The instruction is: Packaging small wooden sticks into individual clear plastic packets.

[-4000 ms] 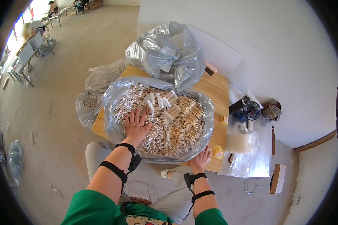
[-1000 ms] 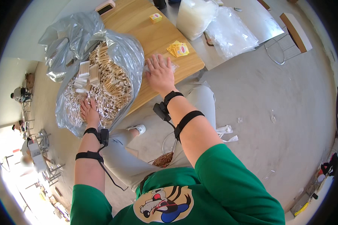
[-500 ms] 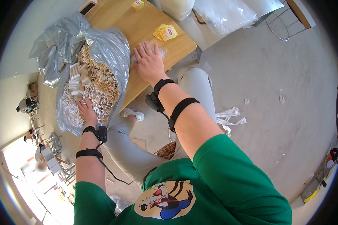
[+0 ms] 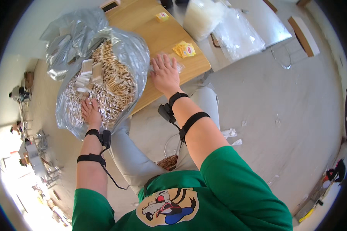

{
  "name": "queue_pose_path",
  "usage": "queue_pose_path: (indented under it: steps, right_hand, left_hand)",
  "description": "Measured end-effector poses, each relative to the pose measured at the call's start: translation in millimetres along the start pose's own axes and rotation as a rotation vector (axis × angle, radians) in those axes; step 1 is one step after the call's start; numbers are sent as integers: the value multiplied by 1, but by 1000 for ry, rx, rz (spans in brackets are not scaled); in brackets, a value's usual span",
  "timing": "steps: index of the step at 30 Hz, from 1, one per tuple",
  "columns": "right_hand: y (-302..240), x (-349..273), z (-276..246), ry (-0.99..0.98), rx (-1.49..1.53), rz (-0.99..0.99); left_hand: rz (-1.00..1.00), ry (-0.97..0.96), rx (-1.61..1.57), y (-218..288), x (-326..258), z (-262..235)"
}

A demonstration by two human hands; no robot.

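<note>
My left hand (image 4: 91, 113) lies with spread fingers on a large heap of cotton swabs (image 4: 113, 75) with wooden sticks. The heap sits in a big silvery-grey plastic bag (image 4: 139, 50) whose mouth is wide open. A few small packs of swabs (image 4: 87, 67) rest on top of the heap. My right hand (image 4: 165, 75) is flat on the wooden table (image 4: 138, 17), fingers apart, over some clear plastic packaging (image 4: 180, 67) that it partly hides. Just beyond that hand is a small pile of yellow cards (image 4: 184, 49).
Another yellow card stack (image 4: 162, 16) lies farther back on the table, and a phone-like dark object (image 4: 110, 5) is at its far left. Clear plastic bags (image 4: 239, 36) cover a side surface at the upper right. White scraps (image 4: 230, 133) litter the floor. Other people are at far left.
The view has shifted, so the table and bag appear farther right. Both hands keep about the same places, the left on the swabs and the right on the table.
</note>
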State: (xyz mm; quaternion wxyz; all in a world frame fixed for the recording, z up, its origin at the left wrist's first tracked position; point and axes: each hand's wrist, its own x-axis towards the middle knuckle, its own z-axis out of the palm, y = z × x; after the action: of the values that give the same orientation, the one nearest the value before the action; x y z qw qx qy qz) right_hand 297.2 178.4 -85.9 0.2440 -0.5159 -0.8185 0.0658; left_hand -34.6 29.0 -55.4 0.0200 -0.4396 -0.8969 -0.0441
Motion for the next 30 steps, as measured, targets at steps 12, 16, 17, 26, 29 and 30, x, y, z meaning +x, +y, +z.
queue_pose_path:
  steps: [12, 16, 17, 26, 29, 30]
  right_hand:
    - [-18, 6, -17, -267, -209, -28]
    - [-30, 12, -22, -397, -209, 8]
    - [-32, 16, -22, -430, -221, 16]
    - [7, 42, -25, -25, 172, 74]
    - [-36, 47, -46, 231, 185, 146]
    - [-62, 52, -59, 250, 205, 80]
  left_hand:
    - [-116, -50, -58, 17, -7, -18]
    - [-140, -55, -85, 6, -10, -17]
    - [-155, -45, -87, 6, -10, -16]
    - [-168, -49, -244, 15, -11, -20]
    - [-130, -46, -229, 6, -14, -20]
    - [-149, -53, -243, 6, -13, -22]
